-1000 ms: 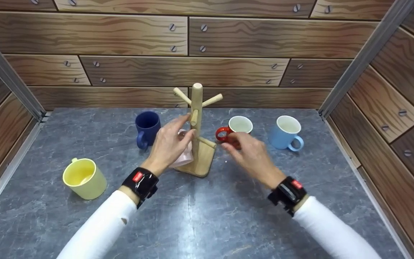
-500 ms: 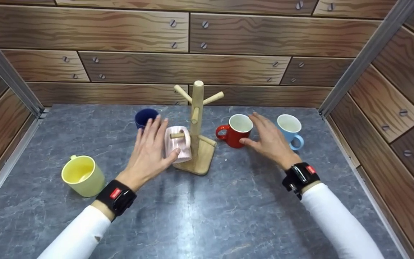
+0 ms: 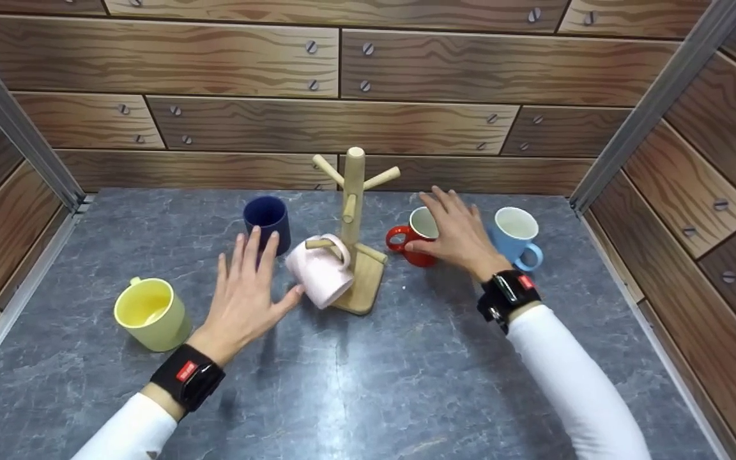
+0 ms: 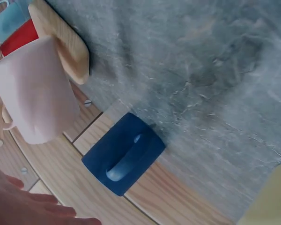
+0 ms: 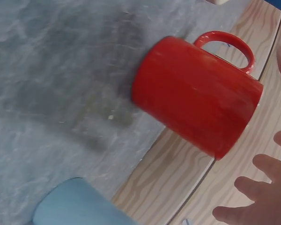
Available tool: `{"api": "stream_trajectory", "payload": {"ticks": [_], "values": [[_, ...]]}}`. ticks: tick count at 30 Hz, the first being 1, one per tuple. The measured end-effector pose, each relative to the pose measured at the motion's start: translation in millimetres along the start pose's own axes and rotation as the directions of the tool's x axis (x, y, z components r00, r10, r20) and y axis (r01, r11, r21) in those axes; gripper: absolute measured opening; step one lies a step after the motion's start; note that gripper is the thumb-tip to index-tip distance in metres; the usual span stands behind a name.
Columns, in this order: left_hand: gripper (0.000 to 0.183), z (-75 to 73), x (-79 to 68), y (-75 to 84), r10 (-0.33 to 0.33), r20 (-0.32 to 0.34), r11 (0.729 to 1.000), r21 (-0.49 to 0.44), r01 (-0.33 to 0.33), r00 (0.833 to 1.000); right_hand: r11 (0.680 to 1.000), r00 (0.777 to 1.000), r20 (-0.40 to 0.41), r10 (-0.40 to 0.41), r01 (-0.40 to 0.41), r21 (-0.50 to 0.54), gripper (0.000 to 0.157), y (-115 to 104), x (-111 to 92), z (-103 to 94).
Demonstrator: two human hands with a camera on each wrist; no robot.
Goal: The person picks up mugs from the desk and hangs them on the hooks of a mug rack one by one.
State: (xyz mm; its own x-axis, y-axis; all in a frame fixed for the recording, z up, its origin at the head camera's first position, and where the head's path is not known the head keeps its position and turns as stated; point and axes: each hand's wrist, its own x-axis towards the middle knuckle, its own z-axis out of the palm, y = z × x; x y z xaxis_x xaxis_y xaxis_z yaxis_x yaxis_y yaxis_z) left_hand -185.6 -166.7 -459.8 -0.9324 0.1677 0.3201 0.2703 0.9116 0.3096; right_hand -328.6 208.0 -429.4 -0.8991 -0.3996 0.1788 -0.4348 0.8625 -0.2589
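A pale pink mug [image 3: 322, 276] hangs tilted by its handle from a lower peg of the wooden mug tree [image 3: 354, 223]. My left hand [image 3: 243, 310] is spread beside it, holding nothing; the thumb tip comes near the mug, and the fingertips overlap the navy mug [image 3: 269, 217] in the head view. In the left wrist view that navy mug [image 4: 124, 152] stands apart from the fingers. Over the red mug [image 3: 420, 252] my right hand [image 3: 460, 239] reaches with fingers apart, hiding part of its rim. The right wrist view shows a gap between those fingers and the red mug [image 5: 196, 96].
A light blue mug [image 3: 513, 239] stands upright at the right, just beyond my right hand. At the left is a yellow mug [image 3: 154, 319]. Wood-patterned walls [image 3: 246, 124] close off the back and sides of the grey tabletop [image 3: 368, 396].
My left hand has let go of the pink mug and drawn back left; the mug now hangs more tilted. My right hand moved right past the red mug, then back left over it.
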Motion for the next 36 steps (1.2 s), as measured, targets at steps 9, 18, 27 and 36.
{"api": "stream_trajectory", "payload": {"ticks": [9, 18, 27, 36], "values": [[0.101, -1.3, -13.9, -9.0, -0.017, 0.045, 0.998, 0.059, 0.014, 0.999, 0.998, 0.994, 0.095, 0.054, -0.056, 0.012, 0.106, -2.6, 15.7, 2.0], [0.104, 0.5, -19.5, -10.7, -0.030, 0.067, 0.997, 0.067, 0.025, 0.997, 0.990, 0.985, 0.133, 0.108, -0.119, 0.071, 0.110, 5.8, 22.2, 9.0], [0.105, 2.3, -23.3, -10.5, -0.034, 0.073, 0.997, 0.065, 0.029, 0.997, 0.988, 0.973, 0.189, 0.133, -0.145, 0.051, 0.112, 6.0, 26.1, 15.7], [0.109, 2.6, -25.9, -10.6, -0.032, 0.062, 0.997, 0.068, 0.028, 0.998, 0.998, 0.990, 0.123, 0.067, -0.067, -0.002, 0.092, 2.9, 26.7, 18.3]]}}
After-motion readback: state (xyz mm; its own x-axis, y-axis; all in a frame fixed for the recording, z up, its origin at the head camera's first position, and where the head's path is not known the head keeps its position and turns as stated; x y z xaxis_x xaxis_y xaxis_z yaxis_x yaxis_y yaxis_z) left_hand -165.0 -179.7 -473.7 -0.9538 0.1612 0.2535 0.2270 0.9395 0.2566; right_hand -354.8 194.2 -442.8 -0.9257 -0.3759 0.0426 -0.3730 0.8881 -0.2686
